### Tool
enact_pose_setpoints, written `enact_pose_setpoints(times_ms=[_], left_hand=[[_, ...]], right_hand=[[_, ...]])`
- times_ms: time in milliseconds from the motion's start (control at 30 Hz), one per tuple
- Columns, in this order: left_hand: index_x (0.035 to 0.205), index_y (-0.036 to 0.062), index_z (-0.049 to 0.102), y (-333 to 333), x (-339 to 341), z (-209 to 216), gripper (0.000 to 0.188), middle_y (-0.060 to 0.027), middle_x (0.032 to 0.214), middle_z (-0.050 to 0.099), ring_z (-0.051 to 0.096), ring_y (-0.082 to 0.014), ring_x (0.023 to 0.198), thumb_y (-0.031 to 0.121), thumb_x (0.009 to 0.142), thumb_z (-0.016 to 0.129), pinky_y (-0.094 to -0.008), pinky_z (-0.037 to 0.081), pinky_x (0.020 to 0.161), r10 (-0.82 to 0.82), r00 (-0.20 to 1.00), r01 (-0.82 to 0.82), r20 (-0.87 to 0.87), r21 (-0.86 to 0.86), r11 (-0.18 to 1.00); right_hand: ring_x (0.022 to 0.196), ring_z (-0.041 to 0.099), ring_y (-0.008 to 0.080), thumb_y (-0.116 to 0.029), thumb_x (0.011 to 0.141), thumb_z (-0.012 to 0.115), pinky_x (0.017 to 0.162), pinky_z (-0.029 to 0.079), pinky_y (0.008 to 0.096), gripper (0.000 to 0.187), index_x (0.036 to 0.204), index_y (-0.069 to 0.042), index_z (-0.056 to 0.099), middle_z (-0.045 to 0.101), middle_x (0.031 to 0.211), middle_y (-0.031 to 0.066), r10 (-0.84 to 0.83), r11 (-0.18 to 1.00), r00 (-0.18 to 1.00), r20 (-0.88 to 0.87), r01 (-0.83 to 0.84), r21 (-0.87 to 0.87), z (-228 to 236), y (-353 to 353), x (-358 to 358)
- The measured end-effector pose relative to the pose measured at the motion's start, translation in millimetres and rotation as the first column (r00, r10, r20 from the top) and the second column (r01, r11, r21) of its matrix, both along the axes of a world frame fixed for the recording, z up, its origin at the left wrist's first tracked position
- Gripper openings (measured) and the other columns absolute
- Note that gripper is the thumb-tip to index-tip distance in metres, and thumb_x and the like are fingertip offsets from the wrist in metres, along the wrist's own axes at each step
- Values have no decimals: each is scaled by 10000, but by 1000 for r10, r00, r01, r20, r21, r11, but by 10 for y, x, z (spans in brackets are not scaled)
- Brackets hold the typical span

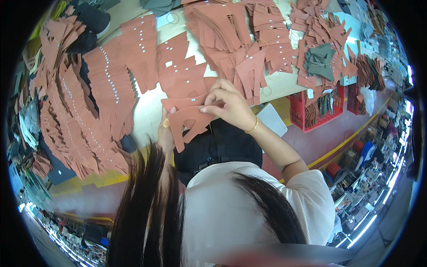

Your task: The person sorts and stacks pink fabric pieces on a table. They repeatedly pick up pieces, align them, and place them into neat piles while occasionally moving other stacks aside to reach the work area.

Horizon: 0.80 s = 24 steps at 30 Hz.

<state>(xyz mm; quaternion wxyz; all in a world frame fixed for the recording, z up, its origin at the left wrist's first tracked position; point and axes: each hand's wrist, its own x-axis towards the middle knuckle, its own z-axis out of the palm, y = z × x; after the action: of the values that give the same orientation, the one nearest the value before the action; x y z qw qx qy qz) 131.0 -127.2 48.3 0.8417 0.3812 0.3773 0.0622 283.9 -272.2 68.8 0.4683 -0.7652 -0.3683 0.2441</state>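
Just above my lap, a flat reddish-brown cut piece (180, 120) with cut-out openings hangs at the table's near edge. My left hand (165, 133) grips its left side, thumb showing and most fingers hidden behind it. At its upper right edge, my right hand (229, 104) pinches the material between thumb and fingers; a gold bracelet circles that wrist. Directly beyond, a stack of similar pieces (182, 75) with small white labels lies on the table, close to my right fingertips.
Fanned rows of labelled pieces (109, 82) cover the table's left. More piles (220, 26) lie at the back, with dark green pieces (319, 61) at the right. Red crates (316, 116) stand below the right edge. A pale stool-like surface (272, 119) is beside my lap.
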Motion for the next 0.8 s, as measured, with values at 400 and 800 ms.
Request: enact_pose_setpoints(times_ms=[400,800], left_hand=[[1456,66,359,143,-360,38,537,-107,1292,541,561,-186,1128,410,1046,398,-322,464,933,-22,999,22,-40,-6,1000],[1312,40,454,358,-697,-117,333,-76,1210,558,537,-138,1129,194,1022,511,-310,442,964,-91,995,84,34,172,982]], right_hand=[[811,676,115,-93,792,802,760,551,253,157,790,4,678,709,926,79,5,1000,843,-538,-5,1,22,225,35],[747,609,62,-137,799,813,701,510,223,183,861,-32,677,654,789,2,16,990,856,-517,-87,-115,-174,577,-146]])
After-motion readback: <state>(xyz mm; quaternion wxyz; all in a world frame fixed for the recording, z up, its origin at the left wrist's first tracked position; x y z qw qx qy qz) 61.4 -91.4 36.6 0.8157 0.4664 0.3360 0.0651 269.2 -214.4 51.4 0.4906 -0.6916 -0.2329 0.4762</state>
